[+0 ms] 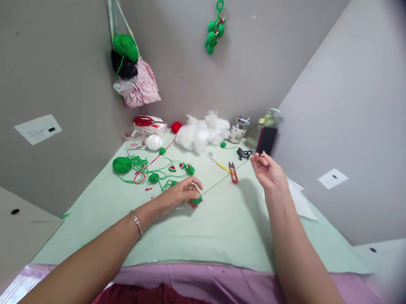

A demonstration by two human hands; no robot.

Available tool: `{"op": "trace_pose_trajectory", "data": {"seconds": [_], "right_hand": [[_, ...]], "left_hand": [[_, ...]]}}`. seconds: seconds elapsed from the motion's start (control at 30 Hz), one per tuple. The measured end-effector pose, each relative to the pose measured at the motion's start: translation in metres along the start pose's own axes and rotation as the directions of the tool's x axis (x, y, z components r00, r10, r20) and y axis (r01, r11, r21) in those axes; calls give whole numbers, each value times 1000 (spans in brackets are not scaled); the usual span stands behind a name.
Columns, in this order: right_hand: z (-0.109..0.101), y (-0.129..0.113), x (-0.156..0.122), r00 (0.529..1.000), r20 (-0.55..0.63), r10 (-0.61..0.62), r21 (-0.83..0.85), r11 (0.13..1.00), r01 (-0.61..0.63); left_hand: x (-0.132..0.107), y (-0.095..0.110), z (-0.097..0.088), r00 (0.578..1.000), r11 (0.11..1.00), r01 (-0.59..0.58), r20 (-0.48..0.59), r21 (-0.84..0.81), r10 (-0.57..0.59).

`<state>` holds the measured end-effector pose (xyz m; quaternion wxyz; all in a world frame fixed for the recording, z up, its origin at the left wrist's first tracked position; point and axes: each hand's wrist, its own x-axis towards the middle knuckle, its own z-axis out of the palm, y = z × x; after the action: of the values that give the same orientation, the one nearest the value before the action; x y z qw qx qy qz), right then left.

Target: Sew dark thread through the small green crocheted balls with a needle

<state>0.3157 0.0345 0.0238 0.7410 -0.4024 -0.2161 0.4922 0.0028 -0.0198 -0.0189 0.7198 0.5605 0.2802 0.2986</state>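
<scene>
My left hand (pixel 183 194) is closed around a small green crocheted ball (pixel 196 200), held low over the table. From that ball a thin dark thread (pixel 221 180) runs taut up to the right. It leads to my right hand (pixel 268 169), raised with thumb and fingers pinched together; whether a needle is there too is too small to tell. Under the thread lie orange-handled thread snips (pixel 233 173) and a yellow-handled crochet hook (pixel 221 166). Left of my left hand are several small green crocheted pieces (pixel 153 178), some with red and white, among loose yarn ends.
White stuffing (pixel 202 132) is heaped against the wall, beside a red yarn ball (pixel 176 127). A pen cup (pixel 237 133), green bottle (pixel 269 117), phone (pixel 267 140) and black hair claw (pixel 244 153) stand or lie at back right. Green yarn (pixel 122 165) and red scissors (pixel 148 121) are left.
</scene>
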Motion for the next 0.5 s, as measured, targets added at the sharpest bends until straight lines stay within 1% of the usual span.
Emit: {"op": "trace_pose_trajectory", "data": {"seconds": [0.07, 0.1, 0.17, 0.27, 0.33, 0.4, 0.43, 0.47, 0.5], "right_hand": [[-15, -3, 15, 992, -109, -67, -12, 998, 66], [-21, -4, 20, 988, -129, -82, -26, 996, 79], [-29, -2, 27, 987, -125, -102, -60, 994, 95], [-31, 4, 28, 991, -57, -121, -146, 983, 111], [-29, 9, 25, 994, 24, -102, -231, 967, 105], [-27, 12, 21, 993, 115, -35, -318, 945, 70], [-27, 14, 19, 986, 164, 4, -411, 909, 65], [-26, 15, 17, 978, 208, 33, -544, 834, 88], [-26, 17, 16, 970, 240, 48, -686, 715, 134]], "left_hand": [[0, 1, -1, 1000, 998, -28, 5, -57, 28], [0, 1, -1, 999, 997, -29, 14, -75, 30], [-1, 2, -2, 998, 996, 2, 65, -87, 4], [-2, 3, -5, 987, 993, 63, 155, -99, -47], [-3, 5, -8, 987, 990, 55, 156, -132, -34], [-4, 6, -10, 992, 987, 30, 128, -156, -10], [-4, 6, -10, 994, 987, 23, 112, -157, -6], [-3, 7, -11, 995, 988, 20, 96, -154, -5], [-3, 6, -12, 997, 988, 15, 75, -152, -4]]}}
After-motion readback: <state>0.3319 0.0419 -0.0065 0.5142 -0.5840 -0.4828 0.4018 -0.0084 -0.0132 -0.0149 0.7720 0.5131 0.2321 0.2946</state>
